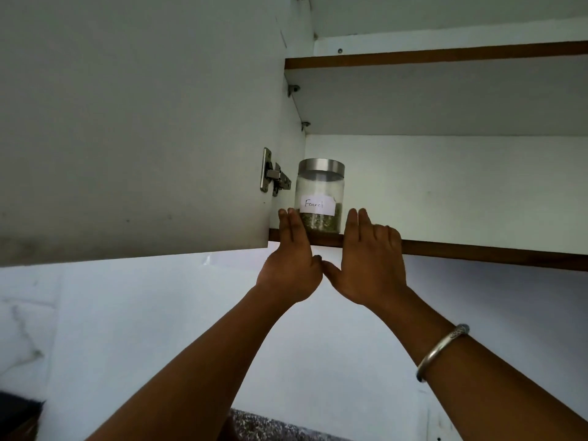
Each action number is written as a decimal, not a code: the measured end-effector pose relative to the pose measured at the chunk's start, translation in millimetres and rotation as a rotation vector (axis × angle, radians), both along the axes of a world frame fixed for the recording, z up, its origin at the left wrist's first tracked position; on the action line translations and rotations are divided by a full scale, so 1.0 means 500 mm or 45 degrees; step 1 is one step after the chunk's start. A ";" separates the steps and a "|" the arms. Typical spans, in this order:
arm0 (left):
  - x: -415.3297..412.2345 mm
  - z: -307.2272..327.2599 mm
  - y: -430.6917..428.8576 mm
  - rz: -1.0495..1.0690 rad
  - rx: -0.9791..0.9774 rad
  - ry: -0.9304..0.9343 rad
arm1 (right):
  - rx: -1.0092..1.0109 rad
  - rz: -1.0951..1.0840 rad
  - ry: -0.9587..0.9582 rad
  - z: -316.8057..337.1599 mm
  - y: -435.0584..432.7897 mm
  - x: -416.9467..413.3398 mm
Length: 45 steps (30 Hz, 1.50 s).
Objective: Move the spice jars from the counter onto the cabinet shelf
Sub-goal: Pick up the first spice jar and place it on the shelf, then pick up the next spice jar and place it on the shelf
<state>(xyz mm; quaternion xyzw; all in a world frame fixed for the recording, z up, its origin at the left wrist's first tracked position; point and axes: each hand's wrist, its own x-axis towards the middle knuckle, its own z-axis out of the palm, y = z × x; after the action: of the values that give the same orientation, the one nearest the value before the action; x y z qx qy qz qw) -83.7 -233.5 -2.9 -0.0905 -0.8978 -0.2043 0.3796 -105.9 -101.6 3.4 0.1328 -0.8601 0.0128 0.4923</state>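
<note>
A clear glass spice jar (319, 195) with a steel lid and a white label reading "Fennel" stands upright on the lowest cabinet shelf (477, 249), at its left end near the side wall. Greenish seeds fill its bottom part. My left hand (291, 259) is raised at the jar's left, fingers straight and apart from it or just brushing its base. My right hand (369, 259) is raised at the jar's right, fingers extended over the shelf's brown front edge. Neither hand wraps the jar. My thumbs nearly touch below the shelf.
The open white cabinet door (133, 122) hangs close at the left, with a metal hinge (273, 175) beside the jar. A second shelf (445, 55) runs above. White wall tiles lie below, and a strip of speckled counter (270, 428) shows at the bottom.
</note>
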 end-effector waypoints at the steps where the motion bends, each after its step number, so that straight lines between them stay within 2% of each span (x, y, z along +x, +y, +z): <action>1: 0.009 -0.015 0.005 0.015 -0.054 -0.035 | 0.061 -0.019 0.012 -0.016 0.005 0.007; 4: 0.047 -0.061 0.023 -0.015 -0.204 -0.126 | 0.147 0.008 -0.075 -0.068 0.014 0.048; 9: 0.123 -0.130 0.044 -0.088 -0.319 -0.295 | 0.131 0.127 -0.476 -0.159 0.014 0.135; 13: 0.196 -0.215 0.049 -0.146 -0.408 -0.405 | 0.123 0.213 -0.694 -0.259 0.030 0.226; 16: 0.246 -0.315 0.047 -0.200 -0.397 -0.545 | 0.100 0.260 -0.860 -0.364 0.050 0.297; 19: 0.307 -0.439 0.047 -0.272 -0.444 -0.778 | 0.201 0.248 -1.068 -0.489 0.078 0.368; 24: 0.439 -0.652 0.071 -0.385 -0.440 -1.072 | 0.156 0.278 -1.421 -0.704 0.136 0.479; 30: 0.554 -0.852 0.108 -0.414 -0.277 -1.427 | 0.119 0.353 -1.825 -0.889 0.190 0.567; 34: 0.591 -0.921 0.145 -0.345 0.086 -1.582 | 0.071 0.363 -1.817 -0.946 0.221 0.581; 38: 0.605 -0.944 0.177 -0.230 0.372 -1.429 | -0.029 0.434 -1.781 -0.964 0.237 0.570; 41: 0.621 -0.950 0.194 -0.188 0.477 -1.312 | -0.124 0.442 -1.679 -0.969 0.249 0.562; 45: 0.641 -0.955 0.206 -0.178 0.518 -1.284 | -0.210 0.422 -1.731 -0.983 0.256 0.549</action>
<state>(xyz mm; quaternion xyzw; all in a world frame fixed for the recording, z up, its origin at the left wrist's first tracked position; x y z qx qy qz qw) 236.6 -130.3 -480.6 0.0343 -0.9027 -0.4165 -0.1026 168.6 26.2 -488.1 0.1869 -0.9418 0.2331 -0.1542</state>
